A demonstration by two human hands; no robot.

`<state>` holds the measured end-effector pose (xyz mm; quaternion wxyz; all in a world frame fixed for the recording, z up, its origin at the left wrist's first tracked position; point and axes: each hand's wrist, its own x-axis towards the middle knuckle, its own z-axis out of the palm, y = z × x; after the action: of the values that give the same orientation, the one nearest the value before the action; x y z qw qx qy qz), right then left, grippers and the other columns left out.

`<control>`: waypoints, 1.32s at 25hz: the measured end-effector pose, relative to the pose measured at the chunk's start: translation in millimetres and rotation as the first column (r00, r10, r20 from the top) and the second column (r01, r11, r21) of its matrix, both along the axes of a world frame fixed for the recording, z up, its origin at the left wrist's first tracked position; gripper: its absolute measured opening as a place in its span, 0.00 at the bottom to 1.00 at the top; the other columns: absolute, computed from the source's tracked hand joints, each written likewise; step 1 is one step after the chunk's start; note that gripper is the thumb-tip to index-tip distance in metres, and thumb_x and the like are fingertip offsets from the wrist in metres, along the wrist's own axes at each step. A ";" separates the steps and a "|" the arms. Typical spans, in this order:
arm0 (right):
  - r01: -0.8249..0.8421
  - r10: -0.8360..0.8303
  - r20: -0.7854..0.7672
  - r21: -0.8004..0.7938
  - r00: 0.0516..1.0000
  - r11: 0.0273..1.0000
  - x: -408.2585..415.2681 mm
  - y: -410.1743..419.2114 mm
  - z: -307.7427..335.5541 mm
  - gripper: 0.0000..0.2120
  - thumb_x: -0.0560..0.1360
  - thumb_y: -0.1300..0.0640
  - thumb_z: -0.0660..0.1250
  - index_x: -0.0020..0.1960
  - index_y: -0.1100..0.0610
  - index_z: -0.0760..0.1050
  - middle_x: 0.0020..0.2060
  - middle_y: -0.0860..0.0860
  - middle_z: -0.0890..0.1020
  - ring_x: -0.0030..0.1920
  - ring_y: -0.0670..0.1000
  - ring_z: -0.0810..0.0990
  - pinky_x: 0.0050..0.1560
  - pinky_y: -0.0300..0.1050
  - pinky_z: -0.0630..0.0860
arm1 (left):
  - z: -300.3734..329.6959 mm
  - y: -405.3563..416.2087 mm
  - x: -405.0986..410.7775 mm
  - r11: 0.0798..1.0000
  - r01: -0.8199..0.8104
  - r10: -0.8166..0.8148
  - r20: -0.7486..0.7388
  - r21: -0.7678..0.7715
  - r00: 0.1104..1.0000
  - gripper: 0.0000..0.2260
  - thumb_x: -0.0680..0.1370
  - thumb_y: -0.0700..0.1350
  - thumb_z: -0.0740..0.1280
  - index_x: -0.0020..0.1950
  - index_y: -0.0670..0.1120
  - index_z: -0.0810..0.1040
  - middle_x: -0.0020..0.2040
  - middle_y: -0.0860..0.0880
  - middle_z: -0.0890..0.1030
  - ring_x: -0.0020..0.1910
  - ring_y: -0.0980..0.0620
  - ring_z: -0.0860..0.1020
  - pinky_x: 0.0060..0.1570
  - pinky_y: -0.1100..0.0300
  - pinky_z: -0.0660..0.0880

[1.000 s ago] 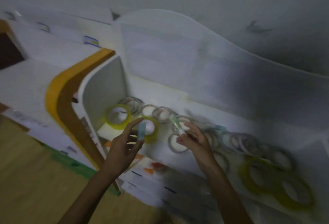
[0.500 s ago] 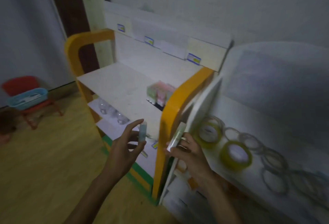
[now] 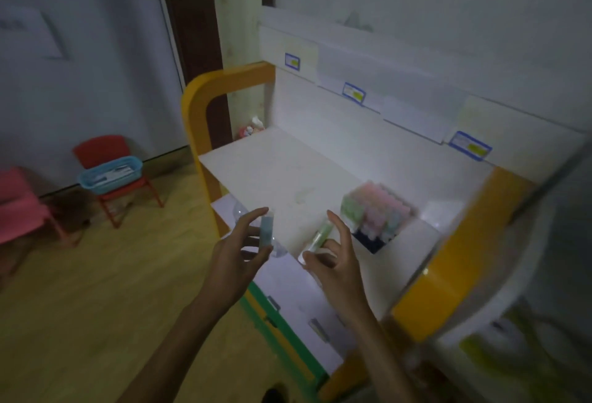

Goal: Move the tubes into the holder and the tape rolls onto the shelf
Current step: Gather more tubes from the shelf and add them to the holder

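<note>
My left hand (image 3: 235,258) grips a blue-capped tube (image 3: 266,231), held upright between thumb and fingers. A green-capped tube (image 3: 318,236) lies tilted in my right hand (image 3: 336,261). Both hands hover at the front edge of the white shelf (image 3: 288,172). Just right of my right hand, the dark tube holder (image 3: 376,215) stands on that shelf, filled with several pink, green and blue capped tubes. A blurred yellow tape roll (image 3: 480,351) shows at the lower right on the neighbouring unit.
The shelf unit has a yellow frame (image 3: 205,108) and labelled back panel. Clear round containers (image 3: 240,210) sit on a lower shelf. A red chair (image 3: 105,152) with a blue basket (image 3: 110,173) and a pink chair (image 3: 19,210) stand on the wooden floor at left.
The view has swung left from the tape-roll unit to the yellow-framed shelf. Both hands, each still holding a tube, now sit in front of the shelf near the holder.
</note>
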<state>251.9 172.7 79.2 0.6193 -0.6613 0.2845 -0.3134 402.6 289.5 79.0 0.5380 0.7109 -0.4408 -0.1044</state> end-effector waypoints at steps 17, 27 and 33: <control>0.674 -0.675 0.026 -0.088 0.737 0.733 62.9 -116.2 -6.0 0.27 0.76 0.62 0.68 0.68 0.41 0.66 0.55 0.41 0.79 0.53 0.41 0.80 0.46 0.35 0.78 | 12.7 -219.8 98.0 0.863 0.506 -0.505 -0.034 0.003 0.862 0.28 0.73 0.38 0.74 0.63 0.64 0.68 0.54 0.57 0.77 0.46 0.60 0.80 0.41 0.68 0.78; 0.836 -0.928 -0.138 -0.404 0.345 0.371 64.9 -98.3 -56.6 0.21 0.75 0.59 0.71 0.62 0.42 0.70 0.52 0.42 0.76 0.53 0.49 0.79 0.52 0.47 0.80 | -4.2 -270.7 109.7 0.607 0.794 -0.794 0.002 -0.011 0.608 0.27 0.73 0.39 0.74 0.65 0.60 0.68 0.50 0.61 0.78 0.46 0.61 0.80 0.42 0.70 0.77; 0.831 -0.892 -0.296 -0.349 0.341 0.433 70.5 -90.5 -80.4 0.17 0.77 0.54 0.68 0.58 0.38 0.67 0.51 0.41 0.76 0.53 0.45 0.76 0.59 0.49 0.75 | -5.4 -277.1 111.9 0.545 0.837 -0.839 -0.015 -0.047 0.545 0.29 0.72 0.35 0.74 0.64 0.59 0.69 0.51 0.58 0.79 0.46 0.58 0.81 0.43 0.65 0.79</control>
<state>322.4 82.2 -1.2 0.2307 -0.5024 0.6994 -0.4530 514.6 12.4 73.6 0.4427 0.4035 -0.7185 -0.3534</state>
